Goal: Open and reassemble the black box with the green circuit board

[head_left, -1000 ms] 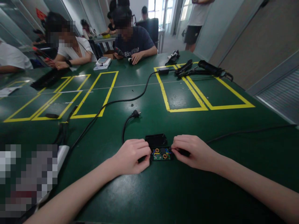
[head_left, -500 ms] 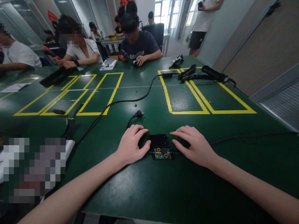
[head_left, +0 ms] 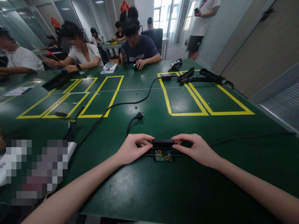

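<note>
Between my two hands is a black plastic casing half (head_left: 163,142), tilted up on edge. My left hand (head_left: 135,145) pinches its left end between thumb and fingers. At the right end, my right hand (head_left: 195,147) grips it the same way. Just in front, on the near side, lies a green circuit board (head_left: 163,156) with two copper-coloured ring coils and coloured wires. Black cables run from both sides of the board, partly hidden beneath my hands. The inside of the casing half is turned out of sight.
A plug (head_left: 140,115) on a black cable lies beyond my left hand. Another cable crosses the green table (head_left: 130,189) to a small black box (head_left: 166,77). Black tools (head_left: 212,75) lie at the far right. A co-worker (head_left: 142,49) sits opposite, holding a power screwdriver (head_left: 124,56).
My hands have closed in from both sides and taken hold of the casing half, which lay flat with its hollow side up. It is now lifted and tilted.
</note>
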Motion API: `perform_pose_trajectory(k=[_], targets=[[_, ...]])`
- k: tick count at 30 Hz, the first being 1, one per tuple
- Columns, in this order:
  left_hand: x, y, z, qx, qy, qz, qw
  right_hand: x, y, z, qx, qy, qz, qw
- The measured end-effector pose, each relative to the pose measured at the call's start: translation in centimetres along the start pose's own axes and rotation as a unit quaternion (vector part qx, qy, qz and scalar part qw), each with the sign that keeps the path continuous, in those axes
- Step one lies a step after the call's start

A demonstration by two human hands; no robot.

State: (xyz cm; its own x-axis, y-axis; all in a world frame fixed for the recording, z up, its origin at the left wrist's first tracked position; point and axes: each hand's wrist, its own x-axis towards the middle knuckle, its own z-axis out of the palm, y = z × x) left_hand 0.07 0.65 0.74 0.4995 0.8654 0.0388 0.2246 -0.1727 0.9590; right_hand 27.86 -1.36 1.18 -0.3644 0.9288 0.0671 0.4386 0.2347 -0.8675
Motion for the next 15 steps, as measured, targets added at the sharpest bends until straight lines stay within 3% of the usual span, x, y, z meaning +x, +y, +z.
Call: perform_pose_trajectory(k=[7,15], targets=[[0.05,0.47,-0.28,-0.022,-0.014,-0.014,1.0,0.01,-0.02,-0.08,0.006,-0.005,-0.018,1.0],[-0.02,0.49,-0.76,0.014,-0.045,0.054,0.997,-0.23,0.32,-0.38,0.009,-0.054,-0.113,0.992]])
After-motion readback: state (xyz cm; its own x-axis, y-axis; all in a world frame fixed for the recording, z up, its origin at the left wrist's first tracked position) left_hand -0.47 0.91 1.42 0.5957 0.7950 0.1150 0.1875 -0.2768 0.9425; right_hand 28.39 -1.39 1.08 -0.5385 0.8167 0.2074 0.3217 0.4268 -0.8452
